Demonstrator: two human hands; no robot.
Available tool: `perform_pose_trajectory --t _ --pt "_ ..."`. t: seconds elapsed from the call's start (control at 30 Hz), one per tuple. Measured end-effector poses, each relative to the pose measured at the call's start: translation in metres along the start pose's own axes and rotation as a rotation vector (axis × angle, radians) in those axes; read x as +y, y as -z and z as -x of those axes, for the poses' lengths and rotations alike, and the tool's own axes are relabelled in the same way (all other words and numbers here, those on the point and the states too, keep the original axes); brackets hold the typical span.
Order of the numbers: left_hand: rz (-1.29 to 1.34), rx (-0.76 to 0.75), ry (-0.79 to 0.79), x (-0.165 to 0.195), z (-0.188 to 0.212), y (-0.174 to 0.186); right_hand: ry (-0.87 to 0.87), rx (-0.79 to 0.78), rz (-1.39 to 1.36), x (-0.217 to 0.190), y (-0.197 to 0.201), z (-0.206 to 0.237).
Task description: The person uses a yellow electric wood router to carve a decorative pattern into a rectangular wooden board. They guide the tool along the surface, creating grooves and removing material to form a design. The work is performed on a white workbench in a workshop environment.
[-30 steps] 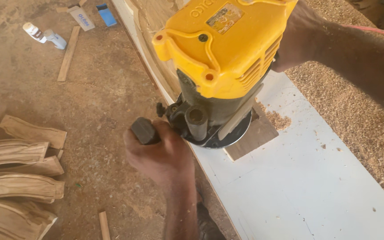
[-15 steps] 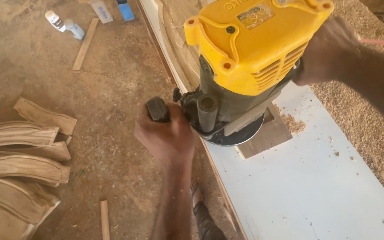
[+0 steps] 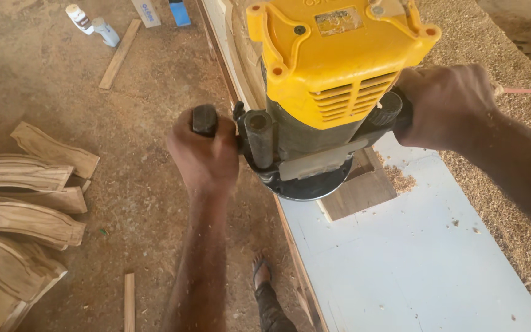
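Two bare hands grip a yellow-topped plunge router (image 3: pixel 330 92) by its black side handles. The left hand (image 3: pixel 204 154) is wrapped tight around the left handle (image 3: pixel 204 118), fingers curled fully about it, with the knob's top showing above the knuckles. The right hand (image 3: pixel 444 104) is closed over the right handle, which it mostly hides. The router's round black base (image 3: pixel 305 184) rests on a small dark wooden block (image 3: pixel 361 190), which lies on a pale white board (image 3: pixel 413 264) near that board's left edge. A little heap of sawdust (image 3: pixel 397 178) sits just beside the block, and more sawdust covers the surface to the right of the board. Beyond the router, a curved wooden workpiece (image 3: pixel 241 55) runs away from the viewer. On the dusty floor at left lies a stack of curved wooden pieces (image 3: pixel 19 209); farther off are two small bottles (image 3: pixel 93 24) and a thin wooden strip (image 3: pixel 119 54). A sandalled foot (image 3: pixel 262 270) shows below the board's edge.
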State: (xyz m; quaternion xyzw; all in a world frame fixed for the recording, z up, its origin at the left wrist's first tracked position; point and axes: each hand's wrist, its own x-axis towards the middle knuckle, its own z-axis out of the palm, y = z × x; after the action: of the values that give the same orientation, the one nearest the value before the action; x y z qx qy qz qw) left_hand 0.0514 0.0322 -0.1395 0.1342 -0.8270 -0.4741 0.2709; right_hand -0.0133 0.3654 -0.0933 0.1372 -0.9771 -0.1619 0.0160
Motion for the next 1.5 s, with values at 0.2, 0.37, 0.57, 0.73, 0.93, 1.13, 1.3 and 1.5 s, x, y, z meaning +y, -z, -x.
perform_pose_trajectory --t 0.2,0.37,0.57,0.73,0.93,1.13,1.3,1.5 --pt "-0.033 -0.068 -0.054 -0.005 -0.015 0.001 -0.067 -0.081 0.017 -0.011 0.009 0.012" --pt "-0.02 -0.109 -0.051 -0.017 -0.022 -0.002 -0.059 -0.047 -0.015 -0.015 0.008 0.019" --pt "-0.021 -0.119 -0.052 -0.021 -0.037 -0.005 -0.071 -0.049 0.013 -0.022 0.007 0.02" --pt "0.066 -0.17 -0.041 -0.015 -0.04 0.0 -0.016 0.063 -0.047 -0.025 0.001 0.024" --pt "0.08 -0.066 -0.157 -0.01 -0.026 0.005 0.078 0.145 -0.05 -0.014 -0.007 0.014" --pt "-0.028 -0.006 -0.066 -0.005 -0.006 0.005 0.15 0.169 -0.077 0.0 -0.009 0.008" --pt "-0.025 0.022 -0.028 0.001 0.01 0.001 0.12 0.113 -0.039 0.006 -0.002 0.011" --pt "-0.034 -0.062 0.016 -0.008 -0.008 -0.001 -0.012 -0.099 0.004 -0.009 0.008 0.015"
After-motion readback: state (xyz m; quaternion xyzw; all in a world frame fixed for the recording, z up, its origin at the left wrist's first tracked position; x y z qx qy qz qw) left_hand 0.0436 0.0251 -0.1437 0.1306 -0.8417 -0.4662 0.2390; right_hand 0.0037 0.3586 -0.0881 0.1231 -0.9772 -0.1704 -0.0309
